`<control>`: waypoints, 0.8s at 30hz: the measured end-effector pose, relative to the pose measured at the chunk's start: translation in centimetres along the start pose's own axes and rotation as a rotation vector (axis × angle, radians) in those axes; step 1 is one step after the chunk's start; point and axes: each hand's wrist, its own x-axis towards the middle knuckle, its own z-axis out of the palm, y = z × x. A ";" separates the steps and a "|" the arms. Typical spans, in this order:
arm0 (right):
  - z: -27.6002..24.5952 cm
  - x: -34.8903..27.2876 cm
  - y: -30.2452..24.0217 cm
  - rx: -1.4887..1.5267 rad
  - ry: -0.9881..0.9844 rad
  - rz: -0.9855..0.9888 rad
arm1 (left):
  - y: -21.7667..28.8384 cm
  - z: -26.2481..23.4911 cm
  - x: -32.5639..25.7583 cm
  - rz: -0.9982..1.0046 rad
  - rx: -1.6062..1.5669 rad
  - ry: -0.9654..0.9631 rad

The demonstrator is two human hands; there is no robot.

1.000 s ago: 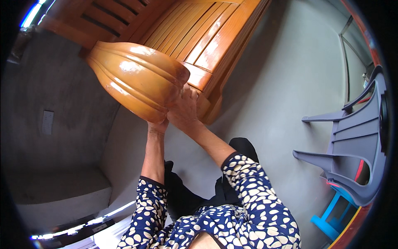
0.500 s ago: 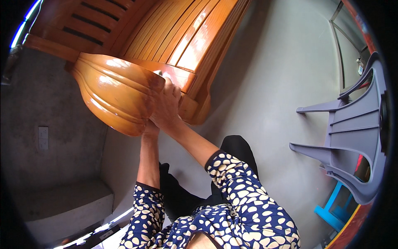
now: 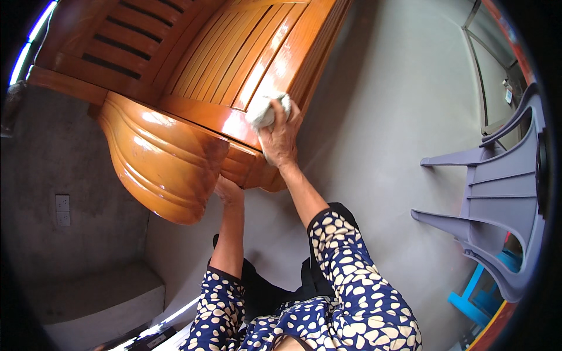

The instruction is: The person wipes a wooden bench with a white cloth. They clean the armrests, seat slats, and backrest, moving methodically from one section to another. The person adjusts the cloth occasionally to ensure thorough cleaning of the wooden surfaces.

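A glossy orange-brown wooden bench (image 3: 263,64) with a slatted seat fills the upper middle. Its near end has a broad, curved and grooved armrest (image 3: 161,155). My right hand (image 3: 281,131) grips a crumpled whitish cloth (image 3: 269,110), which lies against the seat's near front corner. Below the armrest, my left hand (image 3: 228,190) reaches in at its right-hand edge. The left fingers are hidden behind the wood, so their pose does not show.
On the right a grey plastic chair (image 3: 503,181) lies tipped on its side, its legs pointing towards me. Beneath it sits a blue plastic stool (image 3: 471,298). A grey wall with a socket plate (image 3: 62,210) and a low concrete ledge (image 3: 102,298) are at the left.
My right hand has moved right, off the armrest's edge and onto the seat corner, bringing the cloth into plain view. My left hand has shifted slightly right and stays by the armrest.
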 end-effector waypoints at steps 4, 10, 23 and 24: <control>1.3 5.0 4.6 0.222 0.369 0.165 | 0.4 1.4 -0.6 0.018 -0.003 -0.003; 1.2 5.5 6.1 0.327 0.348 0.347 | -1.5 1.0 0.2 0.199 0.179 -0.096; -0.6 -9.8 7.8 0.117 -0.173 0.720 | 1.1 2.5 -1.7 0.024 -0.107 -0.057; -0.3 -8.3 9.1 -0.011 -0.116 0.774 | 0.9 2.4 -1.8 0.040 -0.067 -0.071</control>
